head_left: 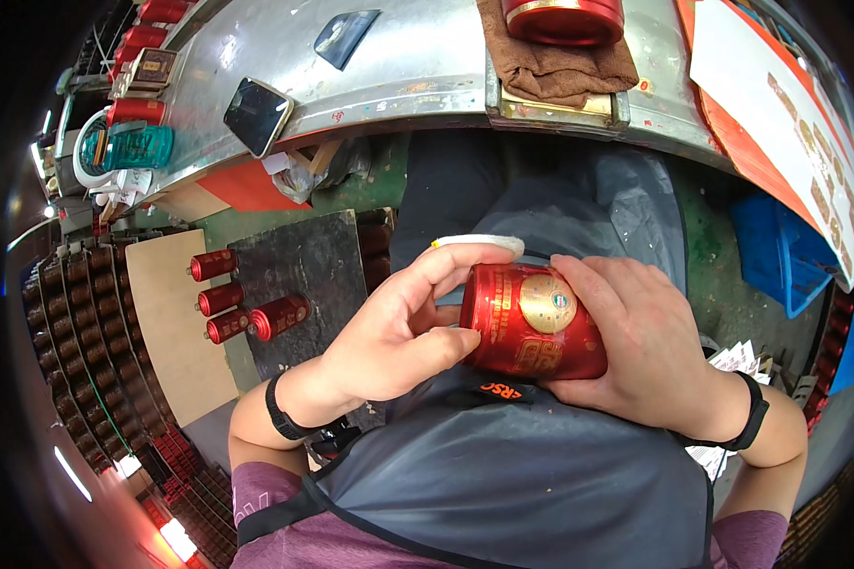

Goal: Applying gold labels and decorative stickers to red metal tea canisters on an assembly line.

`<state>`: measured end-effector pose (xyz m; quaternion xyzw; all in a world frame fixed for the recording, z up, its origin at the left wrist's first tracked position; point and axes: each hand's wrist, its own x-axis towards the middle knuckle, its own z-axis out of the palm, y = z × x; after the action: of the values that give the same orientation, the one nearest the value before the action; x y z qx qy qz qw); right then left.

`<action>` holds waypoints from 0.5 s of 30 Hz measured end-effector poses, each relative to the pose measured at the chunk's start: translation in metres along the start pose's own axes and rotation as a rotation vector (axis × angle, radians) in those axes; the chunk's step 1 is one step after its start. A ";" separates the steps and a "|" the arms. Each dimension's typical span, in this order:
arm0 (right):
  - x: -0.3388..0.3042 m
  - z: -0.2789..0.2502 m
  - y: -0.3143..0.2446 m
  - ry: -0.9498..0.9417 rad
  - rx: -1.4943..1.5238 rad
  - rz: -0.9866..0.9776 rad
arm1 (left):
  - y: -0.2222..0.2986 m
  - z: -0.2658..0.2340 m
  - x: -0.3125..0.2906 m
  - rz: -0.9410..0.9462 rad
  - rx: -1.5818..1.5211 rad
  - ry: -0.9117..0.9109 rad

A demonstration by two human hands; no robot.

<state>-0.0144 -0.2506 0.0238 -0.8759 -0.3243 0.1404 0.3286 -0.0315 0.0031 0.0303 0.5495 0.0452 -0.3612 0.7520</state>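
Observation:
A glossy red jar (503, 327) with gold patterns and a round gold label lies on its side in front of my apron, between both hands. My right hand (636, 332) wraps round its right end, fingers over the top and thumb below. At the left end, my left hand (403, 327) grips the jar with its thumb at the near edge and fingers curled round the far side. Along the upper fingers of my left hand runs a slim white thing (484, 244) with a yellow spot; its kind I cannot tell.
Ahead stands a metal workbench (427, 57) bearing a phone (258, 116), a brown cloth (569, 71) and another red container (565, 19). Several small red bottles (280, 317) lie on a dark board (304, 266) at left. A blue bin (769, 251) sits on the right.

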 end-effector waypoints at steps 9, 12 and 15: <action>-0.002 0.000 -0.001 0.000 0.005 0.005 | -0.001 0.002 -0.002 0.039 0.058 -0.029; -0.002 -0.001 -0.005 -0.004 -0.014 0.009 | -0.005 0.000 0.001 0.032 -0.022 -0.016; -0.002 -0.001 -0.006 -0.004 -0.058 -0.021 | -0.010 -0.008 0.000 0.042 -0.005 -0.047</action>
<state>-0.0188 -0.2489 0.0287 -0.8814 -0.3379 0.1291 0.3037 -0.0343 0.0083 0.0195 0.5397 0.0167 -0.3580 0.7617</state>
